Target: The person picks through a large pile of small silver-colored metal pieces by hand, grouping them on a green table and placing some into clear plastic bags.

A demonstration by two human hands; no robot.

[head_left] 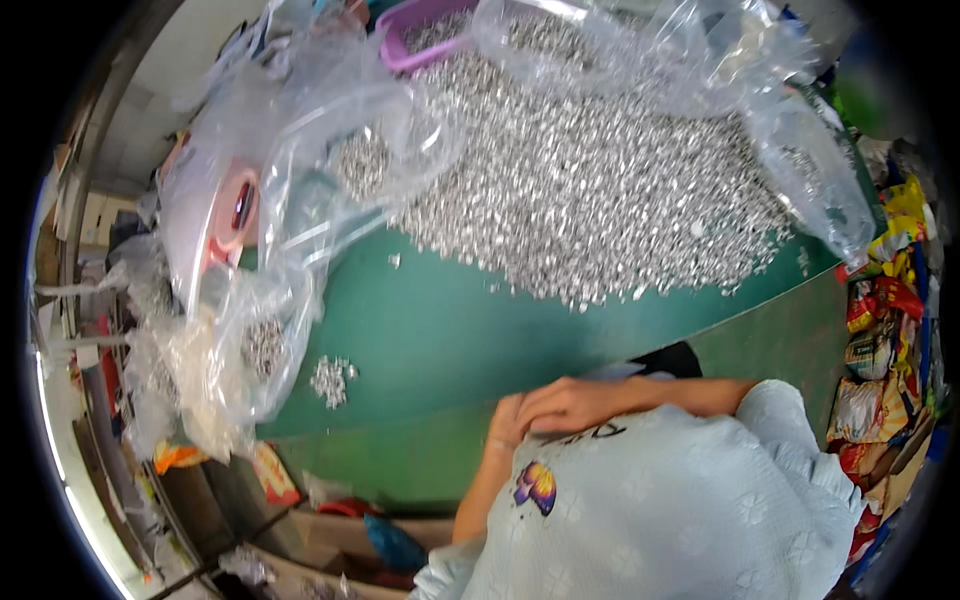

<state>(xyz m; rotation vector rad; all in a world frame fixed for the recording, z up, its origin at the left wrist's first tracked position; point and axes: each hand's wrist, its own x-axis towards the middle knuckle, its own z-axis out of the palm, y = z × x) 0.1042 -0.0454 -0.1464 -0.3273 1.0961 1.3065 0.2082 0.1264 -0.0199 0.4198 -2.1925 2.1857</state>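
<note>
My left hand (506, 421) and my right hand (568, 404) are together at the near edge of the green table (430, 330), just in front of my light blue shirt. The right hand's fingers are curled and pressed together, against or over the left hand. Whatever they may hold is hidden. The left hand's fingers are mostly covered. Beyond my hands spreads a broad heap of small shiny silver metal pieces (600, 190). A small separate pile of the same pieces (330, 382) lies to the left, and one small cluster (394, 261) sits between pile and heap.
Clear plastic bags (350, 120) with silver pieces line the table's left and far sides. Another bag (820, 180) is at the right. A purple basin (395, 50) stands at the back. Colourful packets (870, 350) are stacked right; a pink item (232, 210) shows left.
</note>
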